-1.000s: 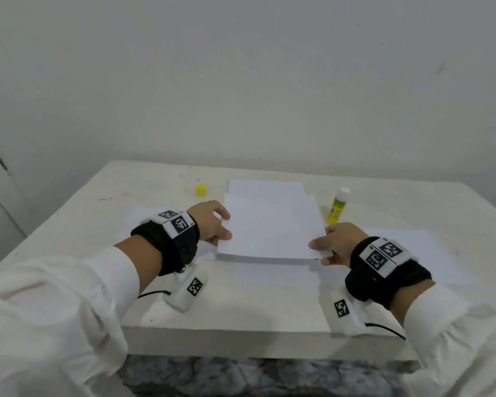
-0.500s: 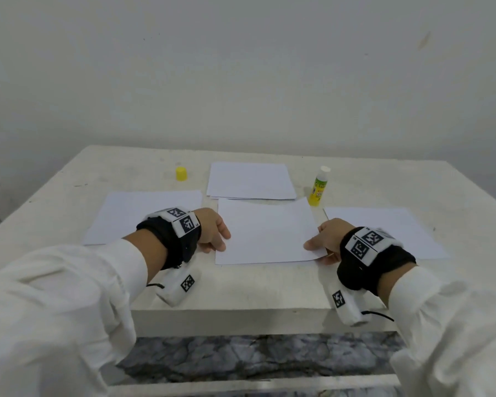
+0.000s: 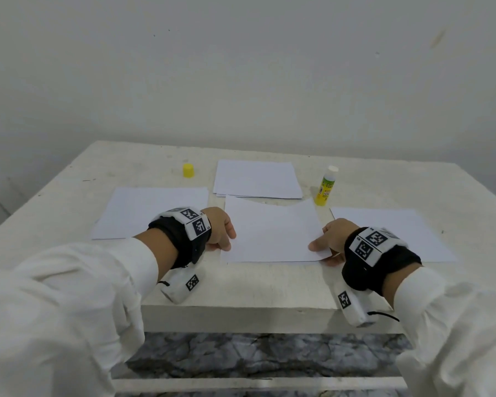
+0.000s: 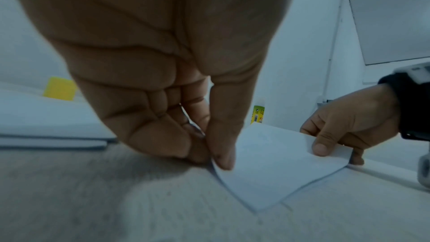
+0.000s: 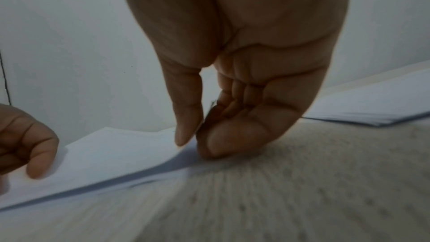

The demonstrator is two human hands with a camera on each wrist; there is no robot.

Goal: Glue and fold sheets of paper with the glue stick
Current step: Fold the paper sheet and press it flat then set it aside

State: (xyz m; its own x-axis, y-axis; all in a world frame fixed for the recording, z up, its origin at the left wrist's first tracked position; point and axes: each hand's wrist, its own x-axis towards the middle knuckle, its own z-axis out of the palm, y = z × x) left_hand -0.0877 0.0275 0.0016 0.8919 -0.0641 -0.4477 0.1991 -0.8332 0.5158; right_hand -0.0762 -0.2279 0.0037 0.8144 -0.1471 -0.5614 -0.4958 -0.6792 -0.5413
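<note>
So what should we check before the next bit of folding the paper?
1. Left hand grips the middle sheet: ok, thumb and fingers pinch its near left edge.
2. Right hand grips it too: ok, it pinches the near right corner.
3. Sheet lies flat: not ok, its far edge is lifted and curved.
4. Glue stick out of the way: ok, it stands upright beyond the sheet's far right corner.
5. Glue stick closed: not ok, the yellow cap stands apart on the table.
6. Glue already on the sheet: cannot tell.
</note>
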